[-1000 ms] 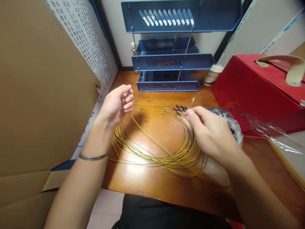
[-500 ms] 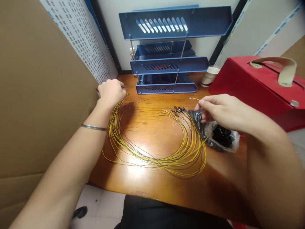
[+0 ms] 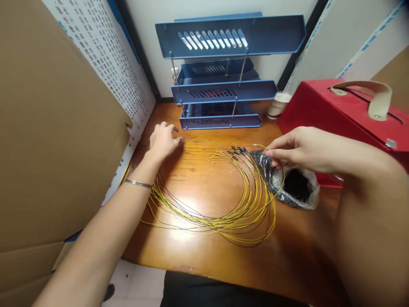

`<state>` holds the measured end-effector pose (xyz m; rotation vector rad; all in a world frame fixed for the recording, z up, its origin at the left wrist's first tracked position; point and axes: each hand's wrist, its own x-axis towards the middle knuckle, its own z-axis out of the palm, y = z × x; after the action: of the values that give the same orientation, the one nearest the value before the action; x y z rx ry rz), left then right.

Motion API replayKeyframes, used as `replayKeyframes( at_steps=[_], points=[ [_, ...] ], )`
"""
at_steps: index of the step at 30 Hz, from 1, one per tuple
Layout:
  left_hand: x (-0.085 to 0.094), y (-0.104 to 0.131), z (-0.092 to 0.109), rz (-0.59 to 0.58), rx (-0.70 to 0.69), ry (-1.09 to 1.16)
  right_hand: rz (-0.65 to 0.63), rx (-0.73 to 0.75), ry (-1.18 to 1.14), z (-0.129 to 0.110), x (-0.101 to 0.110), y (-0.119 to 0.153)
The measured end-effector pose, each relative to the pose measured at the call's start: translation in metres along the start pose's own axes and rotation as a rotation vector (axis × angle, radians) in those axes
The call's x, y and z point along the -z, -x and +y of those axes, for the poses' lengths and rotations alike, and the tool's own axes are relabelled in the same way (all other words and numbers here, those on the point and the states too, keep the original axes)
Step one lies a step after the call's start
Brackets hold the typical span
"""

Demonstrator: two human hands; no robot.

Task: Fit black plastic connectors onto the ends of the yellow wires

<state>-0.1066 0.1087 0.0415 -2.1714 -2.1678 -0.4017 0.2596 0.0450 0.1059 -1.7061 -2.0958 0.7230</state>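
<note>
My right hand (image 3: 286,149) is closed in a pinch on a yellow wire (image 3: 263,147). Its small pale tip sticks out left of my fingers, and the rest loops down to the right. My left hand (image 3: 164,138) is over the far left of the wire bundle (image 3: 214,221), thumb and index finger apart beside a thin dark wire end (image 3: 190,139). Yellow and dark wires make up the bundle, curved in a wide U on the wooden table (image 3: 198,170). Several black-sleeved ends (image 3: 238,151) lie at its right tip, beside a plastic bag (image 3: 297,187) holding black pieces.
A blue tiered tray rack (image 3: 223,91) stands at the back, with a paper cup (image 3: 278,105) on its right. The red case (image 3: 338,111) with a beige handle is at the right. A large cardboard box (image 3: 64,128) walls off the left side.
My left hand has moved right, off the far left of the bundle, and its fingers have spread. The right hand still pinches the yellow wire in nearly the same place.
</note>
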Motion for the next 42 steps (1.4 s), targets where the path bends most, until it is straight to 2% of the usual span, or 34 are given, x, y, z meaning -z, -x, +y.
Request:
replayKeyframes(
  at_steps=[3, 6, 10, 13, 16, 18, 20, 21, 23, 25, 27, 29, 33, 42],
  points=[
    [-0.009, -0.001, 0.003, -0.049, 0.013, -0.014, -0.192, 0.022, 0.079, 0.004, 0.002, -0.001],
    [-0.013, -0.002, -0.004, -0.043, 0.079, -0.057, -0.161, 0.022, 0.060, 0.004, 0.001, -0.004],
    [-0.014, -0.001, -0.022, 0.007, 0.211, -0.058, -0.099, -0.053, 0.050, 0.002, 0.000, -0.007],
    [-0.010, -0.002, -0.026, 0.041, 0.232, 0.000, -0.097, -0.089, 0.065, -0.003, 0.001, -0.007],
    [-0.001, 0.003, -0.004, 0.104, 0.099, 0.099, -0.064, -0.045, 0.117, -0.014, 0.002, -0.005],
    [0.007, 0.013, 0.025, 0.131, -0.030, 0.248, -0.061, -0.005, 0.134, -0.024, 0.001, -0.003],
    [0.015, 0.028, 0.058, 0.105, -0.127, 0.489, -0.080, 0.029, 0.109, -0.033, -0.002, -0.003],
    [0.017, 0.037, 0.074, 0.078, -0.143, 0.633, -0.098, 0.046, 0.090, -0.036, -0.004, -0.003],
    [0.019, 0.053, 0.099, -0.083, -0.149, 0.955, -0.127, 0.083, 0.061, -0.042, -0.007, -0.004],
    [0.016, 0.064, 0.113, -0.201, -0.169, 1.154, -0.129, 0.106, 0.059, -0.045, -0.011, -0.004],
    [0.009, 0.071, 0.117, -0.300, -0.224, 1.276, -0.134, 0.110, 0.063, -0.048, -0.014, -0.005],
    [0.002, 0.074, 0.115, -0.345, -0.265, 1.357, -0.161, 0.105, 0.064, -0.050, -0.017, -0.006],
    [-0.006, 0.077, 0.108, -0.263, -0.269, 1.348, -0.192, 0.116, 0.085, -0.051, -0.023, -0.007],
    [-0.009, 0.085, 0.106, -0.158, -0.234, 1.261, -0.259, 0.171, 0.074, -0.050, -0.034, -0.012]
  ],
)
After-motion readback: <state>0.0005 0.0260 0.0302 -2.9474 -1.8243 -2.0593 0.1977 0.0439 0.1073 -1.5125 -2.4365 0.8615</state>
